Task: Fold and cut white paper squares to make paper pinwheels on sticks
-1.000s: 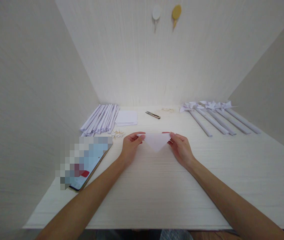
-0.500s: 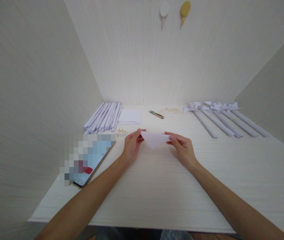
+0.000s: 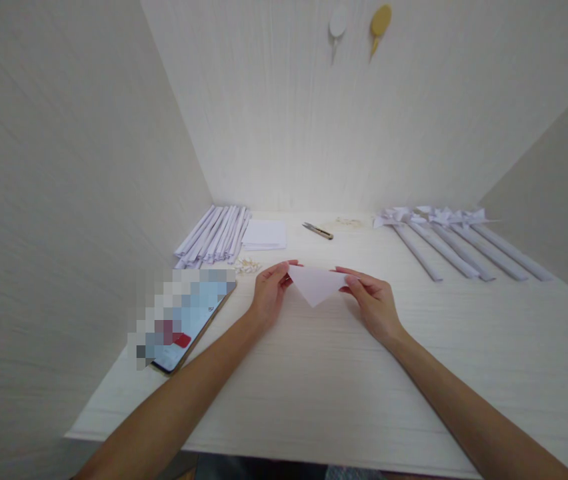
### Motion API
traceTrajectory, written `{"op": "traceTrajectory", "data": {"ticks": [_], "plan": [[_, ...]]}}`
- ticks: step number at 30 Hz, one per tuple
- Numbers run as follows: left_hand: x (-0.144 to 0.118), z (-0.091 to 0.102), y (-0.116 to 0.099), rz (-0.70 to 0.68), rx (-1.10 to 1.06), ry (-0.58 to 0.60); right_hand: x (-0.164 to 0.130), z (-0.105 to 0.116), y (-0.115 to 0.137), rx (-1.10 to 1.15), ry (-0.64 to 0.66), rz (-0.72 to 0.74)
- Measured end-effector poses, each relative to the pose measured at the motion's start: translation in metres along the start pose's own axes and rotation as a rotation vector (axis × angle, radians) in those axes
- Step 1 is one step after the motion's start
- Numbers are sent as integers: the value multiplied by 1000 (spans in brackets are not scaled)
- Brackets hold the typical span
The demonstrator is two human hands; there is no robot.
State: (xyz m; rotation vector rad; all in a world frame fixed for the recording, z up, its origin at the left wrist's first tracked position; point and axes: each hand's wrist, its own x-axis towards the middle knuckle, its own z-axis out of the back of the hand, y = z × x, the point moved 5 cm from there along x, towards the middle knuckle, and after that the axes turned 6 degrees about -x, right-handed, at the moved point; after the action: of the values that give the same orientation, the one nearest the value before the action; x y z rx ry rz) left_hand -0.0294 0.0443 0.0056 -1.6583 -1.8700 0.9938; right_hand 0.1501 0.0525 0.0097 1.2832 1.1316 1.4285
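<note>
On the counter (image 3: 314, 400), a phone (image 3: 204, 313) lies left, with rolled paper sticks (image 3: 214, 233) beyond, far left. Over the middle, the left hand (image 3: 270, 293) pinches one corner of a white paper triangle (image 3: 314, 283), the right hand (image 3: 377, 307) the opposite corner; bow-topped sticks (image 3: 464, 253) lie far right.

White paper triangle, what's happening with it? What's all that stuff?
A person is holding the white paper triangle over the table, the left hand and right hand each at one end. Its tip points toward the person. Behind the left hand are rolled paper sticks and flat sheets. Snips lie farther back, and paper-topped sticks lie on the right.
</note>
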Motion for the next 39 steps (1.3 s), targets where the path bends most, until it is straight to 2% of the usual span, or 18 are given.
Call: {"op": "traceTrajectory", "data": {"ticks": [11, 22, 39], "plan": [[1, 1, 0, -1, -4, 23, 1, 1, -6, 45, 7, -13], [2, 1, -1, -12, -10, 52, 0, 0, -7, 147, -39, -115], [1, 0, -1, -20, 2, 65, 0, -2, -5, 148, -14, -91]]}}
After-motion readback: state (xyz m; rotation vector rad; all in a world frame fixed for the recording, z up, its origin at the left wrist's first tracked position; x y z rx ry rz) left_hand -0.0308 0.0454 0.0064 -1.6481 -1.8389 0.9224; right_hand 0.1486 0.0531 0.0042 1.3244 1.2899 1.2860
